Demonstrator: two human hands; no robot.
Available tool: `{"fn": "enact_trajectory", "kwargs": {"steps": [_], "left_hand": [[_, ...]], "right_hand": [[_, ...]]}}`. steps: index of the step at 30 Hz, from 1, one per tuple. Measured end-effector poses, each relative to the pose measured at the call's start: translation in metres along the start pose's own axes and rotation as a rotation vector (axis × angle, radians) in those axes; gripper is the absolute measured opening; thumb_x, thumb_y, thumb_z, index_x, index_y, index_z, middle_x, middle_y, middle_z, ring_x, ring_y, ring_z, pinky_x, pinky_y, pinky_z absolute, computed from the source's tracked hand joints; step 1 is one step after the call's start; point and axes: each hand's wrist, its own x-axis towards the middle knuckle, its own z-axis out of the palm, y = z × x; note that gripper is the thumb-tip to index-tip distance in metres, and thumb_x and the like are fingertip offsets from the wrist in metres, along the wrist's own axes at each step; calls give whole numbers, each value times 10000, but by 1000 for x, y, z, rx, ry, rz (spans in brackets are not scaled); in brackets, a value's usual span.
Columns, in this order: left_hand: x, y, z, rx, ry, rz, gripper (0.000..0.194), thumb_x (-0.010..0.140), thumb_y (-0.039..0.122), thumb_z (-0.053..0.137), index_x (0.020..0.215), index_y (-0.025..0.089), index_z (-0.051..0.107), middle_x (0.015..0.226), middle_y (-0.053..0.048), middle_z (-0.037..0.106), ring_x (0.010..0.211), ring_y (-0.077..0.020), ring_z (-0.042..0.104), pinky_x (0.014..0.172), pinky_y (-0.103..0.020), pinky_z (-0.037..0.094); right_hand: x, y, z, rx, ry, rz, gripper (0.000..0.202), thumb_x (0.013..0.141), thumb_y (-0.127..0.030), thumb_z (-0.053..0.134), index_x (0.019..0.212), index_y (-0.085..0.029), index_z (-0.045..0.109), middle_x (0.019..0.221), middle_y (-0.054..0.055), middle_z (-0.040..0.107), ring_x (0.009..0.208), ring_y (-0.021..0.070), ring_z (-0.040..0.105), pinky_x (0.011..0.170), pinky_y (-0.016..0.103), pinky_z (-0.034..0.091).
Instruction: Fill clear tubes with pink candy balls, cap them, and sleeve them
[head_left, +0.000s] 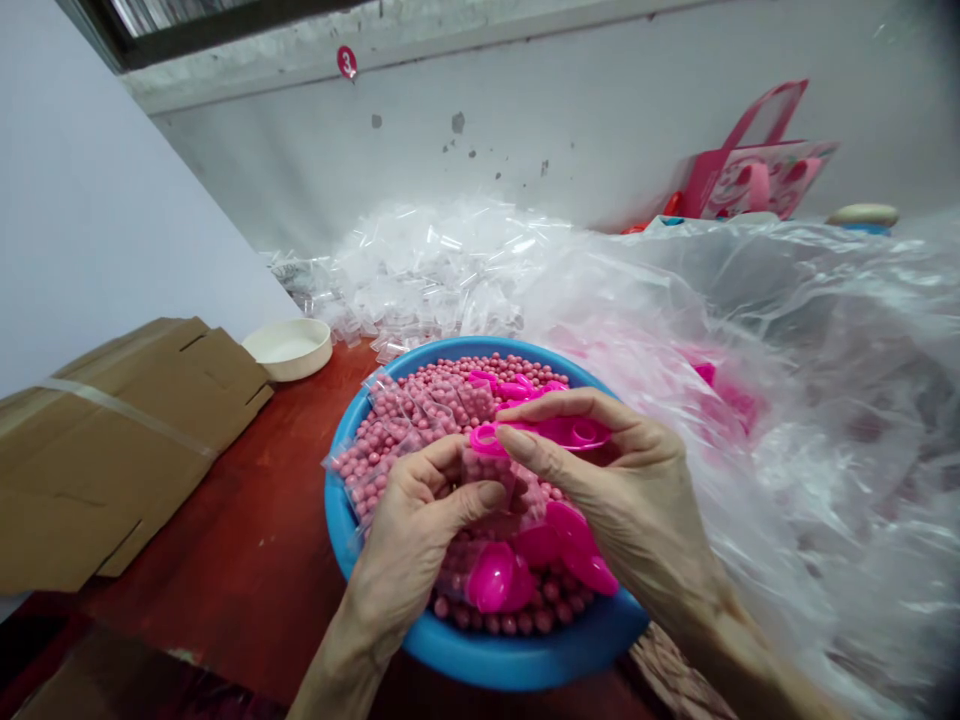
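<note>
My left hand [424, 510] pinches a small clear bag of pink beads [487, 472] between thumb and fingers. In my right hand [615, 470] is a bright pink plastic piece [566, 432] with a ring-shaped end, held by thumb and fingertips. That ring end is at the top of the bag; whether it goes inside, I cannot tell. Both hands are over a blue basin [517, 665] full of loose pink beads [544, 610]. Filled clear bags [405, 410] lie on the beads at the left. More pink plastic pieces [499, 577] rest in the basin, partly hidden by my hands.
Flattened cardboard boxes [127, 440] and a white round dish [289, 350] are on the red table [262, 530] at left. Small clear bags [435, 265] are heaped behind the basin. A large clear plastic sheet [840, 450] covers the right side, near a pink handbag [757, 180].
</note>
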Motion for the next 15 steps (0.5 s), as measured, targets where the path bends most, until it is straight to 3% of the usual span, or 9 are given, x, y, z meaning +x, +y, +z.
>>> {"fn": "enact_trajectory", "kwargs": {"steps": [11,15], "left_hand": [[1,0,5,60,56,42,261,725,95,718,960,206,737,776,-3,739,676,-120,668,627,-196,540],[2,-1,4,33,-1,16,317,751,70,683,1036,206,710,837,-19,746,757,-136,682,719,-228,538]], "right_hand": [[-9,10,7,-111,143,-156,76,691,-223,787,730,-258,731,712,-67,742,643,75,673,612,155,525],[-7,12,7,-84,146,-141,64,715,-220,771,724,-267,729,707,-75,743,654,76,676,631,167,529]]}}
